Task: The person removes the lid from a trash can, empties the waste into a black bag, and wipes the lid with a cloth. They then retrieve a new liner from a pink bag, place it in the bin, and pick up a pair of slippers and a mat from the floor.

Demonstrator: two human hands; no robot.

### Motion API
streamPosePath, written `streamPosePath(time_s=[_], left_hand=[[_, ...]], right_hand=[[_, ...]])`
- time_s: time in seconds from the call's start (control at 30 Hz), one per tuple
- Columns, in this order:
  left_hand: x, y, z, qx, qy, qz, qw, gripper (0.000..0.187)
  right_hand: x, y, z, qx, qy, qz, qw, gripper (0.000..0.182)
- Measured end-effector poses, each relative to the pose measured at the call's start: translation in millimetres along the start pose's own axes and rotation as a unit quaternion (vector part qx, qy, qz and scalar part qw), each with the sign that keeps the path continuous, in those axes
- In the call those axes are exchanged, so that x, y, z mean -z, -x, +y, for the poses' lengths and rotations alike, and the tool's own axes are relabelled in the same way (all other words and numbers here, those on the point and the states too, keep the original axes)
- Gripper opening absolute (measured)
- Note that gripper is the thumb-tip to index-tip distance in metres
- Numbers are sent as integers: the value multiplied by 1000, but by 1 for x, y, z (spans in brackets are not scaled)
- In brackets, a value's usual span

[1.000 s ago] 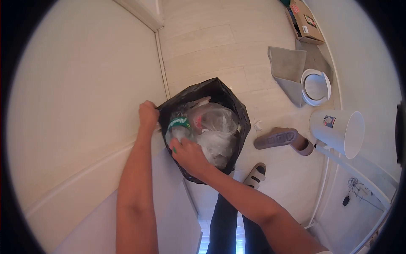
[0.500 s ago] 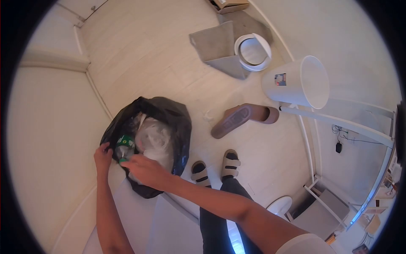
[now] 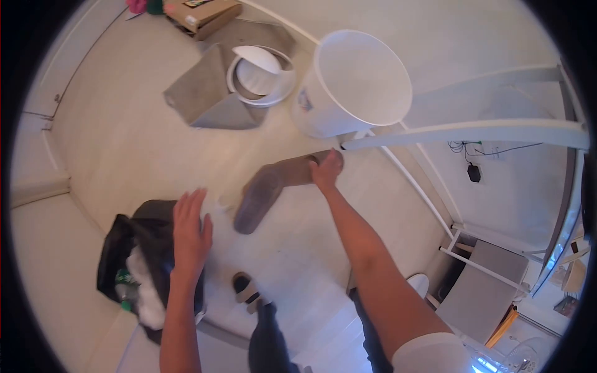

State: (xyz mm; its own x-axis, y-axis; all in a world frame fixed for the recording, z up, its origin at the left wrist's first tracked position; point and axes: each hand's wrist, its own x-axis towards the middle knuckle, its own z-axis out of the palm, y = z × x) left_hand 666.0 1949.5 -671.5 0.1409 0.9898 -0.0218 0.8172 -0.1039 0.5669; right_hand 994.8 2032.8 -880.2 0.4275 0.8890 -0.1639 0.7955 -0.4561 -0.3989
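Observation:
My left hand (image 3: 191, 230) is raised with its fingers stretched out, holding nothing, beside a black plastic bag (image 3: 155, 217). Inside the bag's mouth lie a clear bottle (image 3: 126, 291) with a green label and cap, and crumpled whitish plastic (image 3: 148, 298). Over the heel end of a brown slipper (image 3: 297, 172), my right hand (image 3: 328, 169) reaches forward, fingers extended and slightly blurred. A second brown slipper (image 3: 258, 199) lies sole up against the first. Just past my right hand, a white bin (image 3: 314, 115) stands with its round opening tilted toward me in this view.
A white swing lid (image 3: 280, 96) rests on a folded grey mat (image 3: 196, 96), with a cardboard box (image 3: 208, 15) behind. At the right, a white frame leg (image 3: 466, 132) crosses near the bin. My sandalled foot (image 3: 245, 289) is on the pale floor.
Both hands have left the bag and bottle; the right has swung across to the slippers, the left has lifted. The view has turned right, and the bottle stays in the bag.

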Motion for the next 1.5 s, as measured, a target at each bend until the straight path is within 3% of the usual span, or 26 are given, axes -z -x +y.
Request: streamPosePath(time_s=[0.07, 0.13, 0.2, 0.23, 0.33, 0.4, 0.43, 0.5, 0.53, 0.6, 0.67, 0.73, 0.8, 0.87, 0.93, 1.0, 1.13, 1.2, 1.23, 1.27, 1.3, 1.33, 1.37, 1.4, 1.43, 1.5], left_hand=[[-73, -33, 10, -43, 9, -28, 999, 62], [-147, -62, 17, -92, 21, -73, 993, 75], [-208, -78, 14, -22, -49, -97, 994, 90], [-225, -83, 18, -28, -45, -100, 994, 90], [-259, -82, 16, 61, -113, -136, 982, 77], [-278, -70, 3, 59, -70, -57, 994, 54], [-276, -64, 12, 58, -71, -61, 994, 54], [-259, -53, 36, 193, 17, -156, 969, 29], [-252, -44, 55, 196, 16, -158, 968, 29], [-244, -26, 99, 38, -72, 8, 997, 23], [-248, -10, 115, 38, -79, 39, 995, 26], [-249, 3, 122, 89, 32, -15, 995, 28], [-247, 13, 131, 94, 53, -34, 994, 27], [-248, 20, 153, 275, 336, -31, 900, 26], [-244, 23, 184, 295, 307, -66, 902, 30], [-251, 23, 209, 360, 454, 15, 815, 29], [-259, 12, 243, 297, 503, 12, 812, 40], [-267, 6, 263, 305, 529, 37, 791, 41], [-270, 2, 275, 314, 553, 62, 769, 42], [-271, -4, 294, 348, 562, 77, 747, 39], [-273, -11, 315, 382, 569, 94, 723, 35], [-279, -16, 334, 381, 594, 104, 701, 35], [-280, -24, 353, 366, 600, 65, 708, 40], [-278, -30, 374, 368, 636, 39, 677, 42], [-281, -36, 394, 354, 644, 36, 677, 36], [-288, -48, 403, 157, 529, 40, 833, 41]], right_hand=[[-12, -21, 7, -117, 34, -34, 992, 91], [-24, -33, 33, -125, 7, -72, 990, 86], [-12, -30, 54, -65, 24, -121, 990, 75], [2, -32, 67, -71, 26, -118, 990, 75], [51, -9, 118, 21, -189, -136, 972, 66], [109, 1, 171, 119, -290, -86, 946, 65], [150, 3, 194, 151, -272, -53, 949, 70], [246, 5, 215, 75, -229, -5, 970, 76], [278, 0, 233, 97, -196, 54, 974, 72], [317, -24, 268, 230, -31, 179, 956, 59], [327, -56, 296, 263, 44, 178, 947, 55], [319, -90, 316, 297, 114, 177, 931, 51], [304, -116, 329, 258, 100, 60, 959, 53], [291, -139, 337, 240, 100, 40, 965, 55], [284, -159, 340, 222, 102, 20, 969, 58], [283, -176, 339, 194, 118, 34, 973, 58], [287, -177, 325, 134, 179, 34, 974, 65], [293, -138, 285, 163, 213, 81, 960, 69], [294, -116, 278, 266, 125, 44, 955, 75], [294, -88, 267, 337, -4, -82, 938, 80], [310, -39, 218, 170, -136, -292, 931, 87], [315, -6, 193, 213, -128, -337, 908, 93], [312, 20, 181, 276, 3, -303, 912, 97], [310, 33, 171, 285, 43, -255, 923, 88], [296, 30, 187, 258, -28, -184, 948, 81], [283, 12, 210, 150, -187, -99, 966, 67]])
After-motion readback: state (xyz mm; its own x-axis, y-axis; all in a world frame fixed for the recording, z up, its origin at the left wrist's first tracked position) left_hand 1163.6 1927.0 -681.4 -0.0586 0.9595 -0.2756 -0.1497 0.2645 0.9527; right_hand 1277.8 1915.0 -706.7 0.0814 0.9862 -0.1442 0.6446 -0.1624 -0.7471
